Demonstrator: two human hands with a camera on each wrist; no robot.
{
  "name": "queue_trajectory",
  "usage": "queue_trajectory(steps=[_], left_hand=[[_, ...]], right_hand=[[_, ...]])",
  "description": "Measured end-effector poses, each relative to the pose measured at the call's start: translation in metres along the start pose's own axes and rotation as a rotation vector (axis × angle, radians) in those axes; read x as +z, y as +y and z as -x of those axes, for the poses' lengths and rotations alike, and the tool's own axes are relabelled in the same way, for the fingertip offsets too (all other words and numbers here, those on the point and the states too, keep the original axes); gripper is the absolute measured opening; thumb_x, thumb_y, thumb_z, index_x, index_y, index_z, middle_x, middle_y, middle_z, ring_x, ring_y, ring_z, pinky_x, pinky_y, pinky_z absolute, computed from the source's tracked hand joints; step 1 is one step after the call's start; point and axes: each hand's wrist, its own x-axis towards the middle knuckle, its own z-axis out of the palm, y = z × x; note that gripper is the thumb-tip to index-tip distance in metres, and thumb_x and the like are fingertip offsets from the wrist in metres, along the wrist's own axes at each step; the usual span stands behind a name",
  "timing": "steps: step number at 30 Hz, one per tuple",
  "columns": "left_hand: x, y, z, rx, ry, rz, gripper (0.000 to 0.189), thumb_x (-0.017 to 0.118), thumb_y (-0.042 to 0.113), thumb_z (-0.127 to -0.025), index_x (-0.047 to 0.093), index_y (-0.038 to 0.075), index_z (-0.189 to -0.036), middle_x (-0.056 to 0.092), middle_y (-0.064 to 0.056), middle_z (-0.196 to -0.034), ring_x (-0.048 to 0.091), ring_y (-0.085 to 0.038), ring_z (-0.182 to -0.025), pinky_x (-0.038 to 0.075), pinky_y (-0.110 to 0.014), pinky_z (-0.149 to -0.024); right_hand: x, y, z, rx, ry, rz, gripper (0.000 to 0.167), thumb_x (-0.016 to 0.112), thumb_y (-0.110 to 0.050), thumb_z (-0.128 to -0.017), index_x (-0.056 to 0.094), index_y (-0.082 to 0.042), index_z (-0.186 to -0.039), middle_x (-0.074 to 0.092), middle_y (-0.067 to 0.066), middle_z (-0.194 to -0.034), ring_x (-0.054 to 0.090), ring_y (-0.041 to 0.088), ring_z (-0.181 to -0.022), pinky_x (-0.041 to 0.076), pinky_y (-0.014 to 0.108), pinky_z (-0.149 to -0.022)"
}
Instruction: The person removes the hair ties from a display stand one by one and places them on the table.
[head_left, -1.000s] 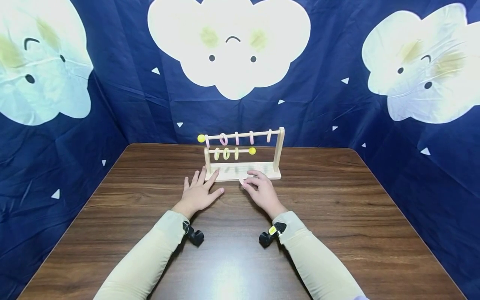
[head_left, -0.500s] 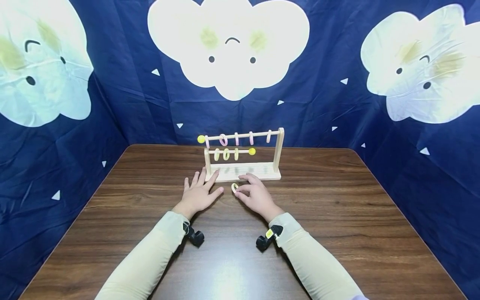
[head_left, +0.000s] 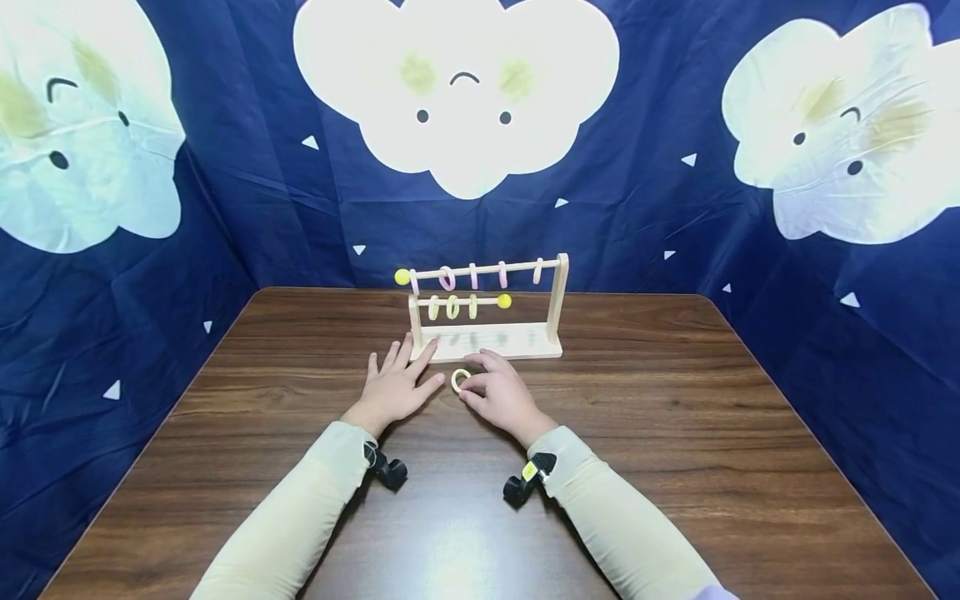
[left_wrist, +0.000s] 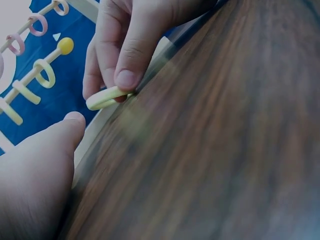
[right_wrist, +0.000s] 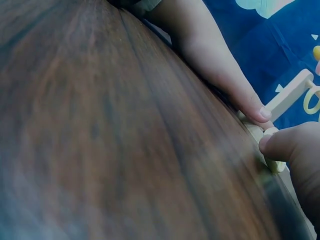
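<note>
My right hand pinches a pale yellow ring between thumb and fingers, just above the table in front of a wooden rack. In the left wrist view the ring is tilted nearly flat, its far part hidden by the fingers. My left hand lies with fingers spread on the table, its fingertips at the rack's left front corner and its thumb close to the ring. Several pink rings hang on the rack's upper rod, and 3 yellow rings hang on the lower one.
Yellow balls cap the upper rod at its left end and the lower rod at its right end. A brown wood-grain table carries the rack near its back edge. Blue cloth with white clouds surrounds it.
My right hand has moved left with the yellow ring, closer to the left thumb, and the ring has turned so its opening shows. The left hand stays almost where it was.
</note>
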Motion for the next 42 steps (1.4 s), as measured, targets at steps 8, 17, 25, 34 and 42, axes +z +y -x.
queue_trajectory(steps=[8,17,25,34,42], left_hand=[[-0.004,-0.008,0.004,0.034,0.011,-0.018,0.072,0.031,0.066,-0.102,0.012,0.034,-0.163,0.006,-0.015,-0.169,0.011,-0.041,-0.153,0.001,-0.07,-0.116],[-0.003,-0.01,0.007,0.032,0.017,-0.022,0.072,0.034,0.065,-0.103,0.013,0.032,-0.163,0.008,-0.016,-0.168,0.013,-0.041,-0.153,0.003,-0.071,-0.116],[-0.001,-0.01,0.006,0.038,0.023,-0.02,0.072,0.032,0.065,-0.103,0.014,0.032,-0.163,0.008,-0.015,-0.169,0.012,-0.041,-0.153,0.002,-0.07,-0.116],[-0.003,-0.006,0.006,0.045,0.039,-0.025,0.071,0.035,0.063,-0.103,0.017,0.029,-0.163,0.01,-0.017,-0.168,0.014,-0.042,-0.153,0.004,-0.071,-0.116],[-0.002,-0.005,0.006,0.036,0.036,-0.023,0.071,0.036,0.063,-0.103,0.018,0.028,-0.163,0.01,-0.015,-0.168,0.014,-0.041,-0.153,0.005,-0.07,-0.116]], right_hand=[[0.003,-0.006,-0.003,-0.01,-0.02,0.043,0.009,0.079,-0.026,-0.09,0.082,-0.018,-0.091,0.063,0.008,-0.135,0.047,0.037,-0.137,0.032,0.044,-0.118],[0.007,-0.007,-0.003,0.016,0.035,-0.047,0.012,0.079,-0.026,-0.089,0.082,-0.016,-0.096,0.065,0.006,-0.131,0.05,0.035,-0.135,0.034,0.044,-0.117],[0.01,0.006,-0.018,0.108,0.315,-0.168,0.014,0.08,-0.019,-0.088,0.08,-0.009,-0.098,0.071,0.007,-0.12,0.062,0.027,-0.12,0.045,0.04,-0.107],[0.008,0.019,-0.037,0.301,0.49,-0.341,0.022,0.077,-0.018,-0.091,0.078,-0.004,-0.107,0.073,0.009,-0.12,0.066,0.027,-0.117,0.047,0.043,-0.105],[0.013,0.021,-0.048,0.371,0.555,-0.431,0.029,0.077,-0.019,-0.091,0.075,-0.007,-0.118,0.071,0.008,-0.126,0.063,0.025,-0.122,0.043,0.038,-0.11]])
